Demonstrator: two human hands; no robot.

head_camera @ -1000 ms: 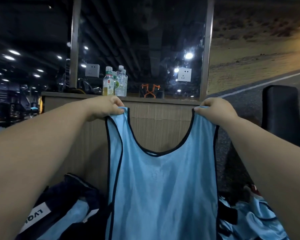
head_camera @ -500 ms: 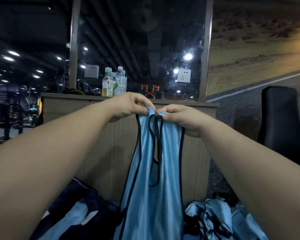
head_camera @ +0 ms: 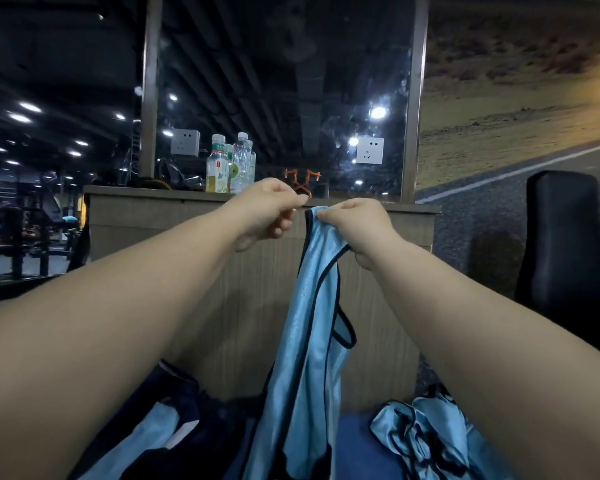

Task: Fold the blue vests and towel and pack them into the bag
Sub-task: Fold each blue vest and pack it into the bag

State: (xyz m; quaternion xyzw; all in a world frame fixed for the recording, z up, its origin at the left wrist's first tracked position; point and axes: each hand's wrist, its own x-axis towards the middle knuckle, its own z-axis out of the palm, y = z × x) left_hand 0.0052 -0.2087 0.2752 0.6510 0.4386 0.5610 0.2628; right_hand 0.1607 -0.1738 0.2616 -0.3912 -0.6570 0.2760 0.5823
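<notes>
A light blue vest (head_camera: pixel 305 358) with dark trim hangs folded in half lengthwise in front of me. My right hand (head_camera: pixel 361 226) grips both shoulder straps at the top. My left hand (head_camera: pixel 271 213) is just left of the straps, apart from the fabric, fingers curled and holding nothing. Below at the left lies a dark bag (head_camera: pixel 194 427) with light blue cloth in it. A crumpled heap of more blue vests (head_camera: pixel 426 434) lies at the lower right. I see no towel.
A wooden counter (head_camera: pixel 222 216) stands ahead, with drink bottles (head_camera: pixel 229 168) on its top and a glass panel behind. A black padded seat (head_camera: pixel 568 244) is at the right. Gym machines are at the far left.
The vest went from spread wide between both hands to folded in half. My left hand brought its strap to the right hand and has now let go.
</notes>
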